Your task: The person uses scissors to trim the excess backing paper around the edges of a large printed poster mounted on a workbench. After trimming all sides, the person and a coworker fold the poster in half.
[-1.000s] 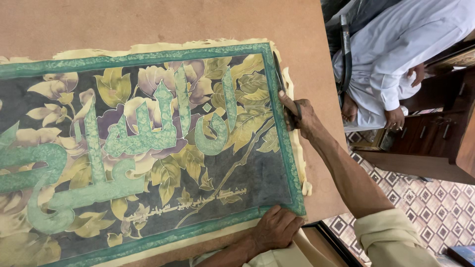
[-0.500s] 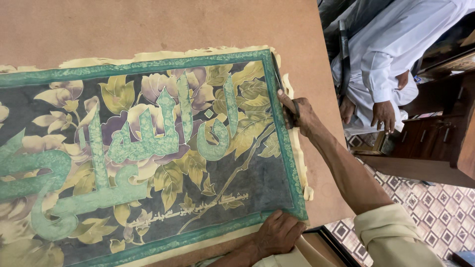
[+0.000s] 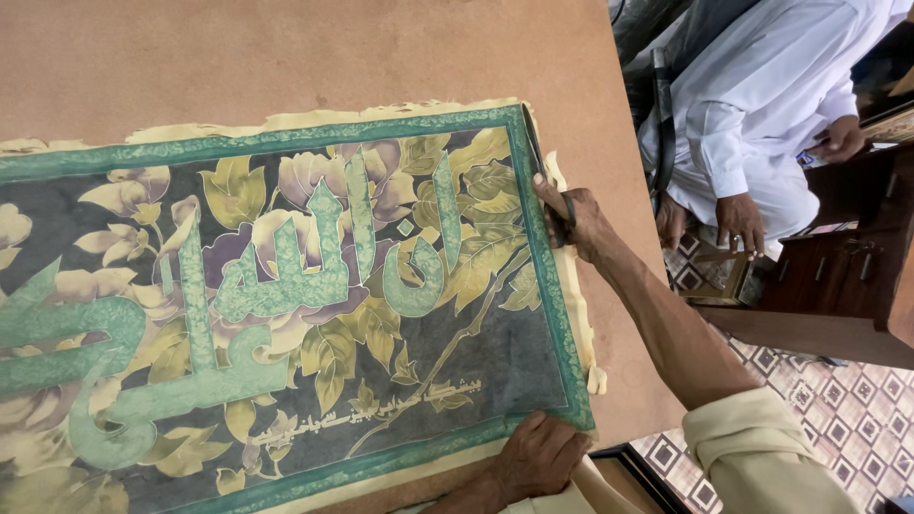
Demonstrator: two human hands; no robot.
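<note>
right hand (image 3: 571,221) clamped on scissors (image 3: 545,164), blades at painted cloth's (image 3: 286,305) right border, upper-centre | left hand (image 3: 538,457) flat on lower-right corner, fingers spread | ragged cream fringe (image 3: 579,314) remains below; top untrimmed

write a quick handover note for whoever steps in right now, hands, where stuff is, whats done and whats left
Right hand: gripping scissors, blades along the right border of the painted cloth.
Left hand: pressing down the cloth's lower right corner.
Cloth lies flat on the brown board. Another person in white stands beside the table, not touching it.
Done: cannot tell how much edge is trimmed.
Left: ragged cream margin shows along the right and top edges.
</note>
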